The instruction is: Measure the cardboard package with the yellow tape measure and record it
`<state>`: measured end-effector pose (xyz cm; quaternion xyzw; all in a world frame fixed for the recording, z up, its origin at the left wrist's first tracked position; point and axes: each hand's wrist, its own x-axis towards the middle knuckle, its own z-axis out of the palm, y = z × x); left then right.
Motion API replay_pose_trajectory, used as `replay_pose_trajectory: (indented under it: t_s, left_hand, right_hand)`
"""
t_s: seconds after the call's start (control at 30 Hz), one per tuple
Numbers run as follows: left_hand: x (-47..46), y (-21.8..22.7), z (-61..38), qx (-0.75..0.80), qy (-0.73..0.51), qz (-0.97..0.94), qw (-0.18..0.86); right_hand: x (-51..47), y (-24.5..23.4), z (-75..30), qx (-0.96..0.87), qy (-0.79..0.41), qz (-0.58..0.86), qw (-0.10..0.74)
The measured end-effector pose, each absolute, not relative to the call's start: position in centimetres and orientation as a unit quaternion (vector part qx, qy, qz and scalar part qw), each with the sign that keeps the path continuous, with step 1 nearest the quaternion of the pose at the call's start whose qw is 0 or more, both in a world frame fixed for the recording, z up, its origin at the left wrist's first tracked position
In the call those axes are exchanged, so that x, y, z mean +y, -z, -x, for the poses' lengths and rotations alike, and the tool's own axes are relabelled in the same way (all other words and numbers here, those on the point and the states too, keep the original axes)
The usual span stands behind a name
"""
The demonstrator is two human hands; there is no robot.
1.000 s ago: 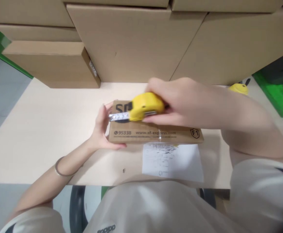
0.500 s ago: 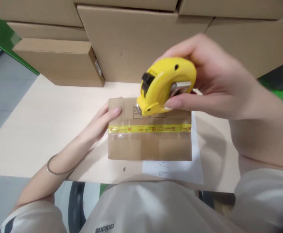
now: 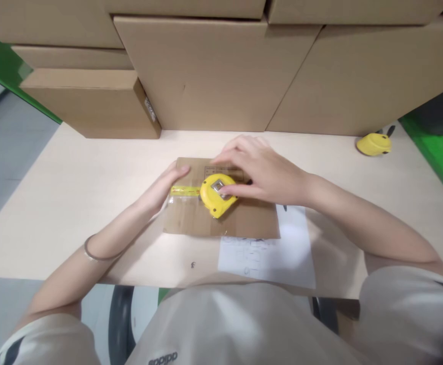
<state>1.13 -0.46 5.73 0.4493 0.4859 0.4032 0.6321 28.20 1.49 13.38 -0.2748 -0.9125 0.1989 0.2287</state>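
Note:
My left hand [image 3: 164,185] grips the left edge of a small cardboard box [image 3: 251,218], with its thumb on the top face. A strip of yellow tape with red print runs across the box and goes out of sight behind a yellow tape measure [image 3: 209,195]. That tape measure is in my right hand [image 3: 261,170], which is closed on it just over the box top. Whether it touches the cardboard, I cannot tell. No drawn-out blade shows. Beneath the box lies a white paper sheet [image 3: 267,263] with handwriting, partly covered.
Large cardboard boxes [image 3: 206,76] are stacked along the back of the table [image 3: 34,213]. A flatter box [image 3: 92,106] stands at the back left. At the back right sits another yellow object [image 3: 374,144] with a black strap.
My right hand has brought the tape measure down and toward me, from high above the box to its top. The box appears slightly farther from me. The yellow object at back right has come into view.

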Motion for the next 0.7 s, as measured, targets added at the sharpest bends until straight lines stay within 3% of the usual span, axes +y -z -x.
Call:
replay_pose_trajectory:
  t_s: [0.07,0.13,0.27,0.33,0.5,0.7]
  left_hand:
    - [-0.6,-5.3,-1.7,0.489,-0.432,-0.407,0.639]
    - [-0.7,-4.7,-2.2,0.484,-0.466,-0.375,0.639]
    - [-0.4,-3.9,-3.0,0.439,-0.524,-0.354,0.638]
    - [-0.2,-3.8,-3.2,0.429,-0.532,-0.349,0.641]
    - [0.2,-3.9,-3.3,0.428,-0.54,-0.333,0.644]
    - [0.2,-3.5,-3.0,0.422,-0.536,-0.334,0.65]
  right_hand:
    - [1.0,-13.3,-29.9,-0.855,-0.172,0.364,0.325]
    - [0.3,-13.3,-32.1,-0.792,-0.167,0.49,0.322]
    - [-1.0,-11.1,-36.1,-0.745,-0.154,0.648,-0.035]
    - [-1.8,-8.9,-36.9,-0.72,-0.14,0.667,-0.132]
    - [-3.4,-4.8,-36.8,-0.699,-0.147,0.685,-0.147]
    - [-2.7,-4.8,-37.3,-0.711,-0.199,0.668,-0.098]
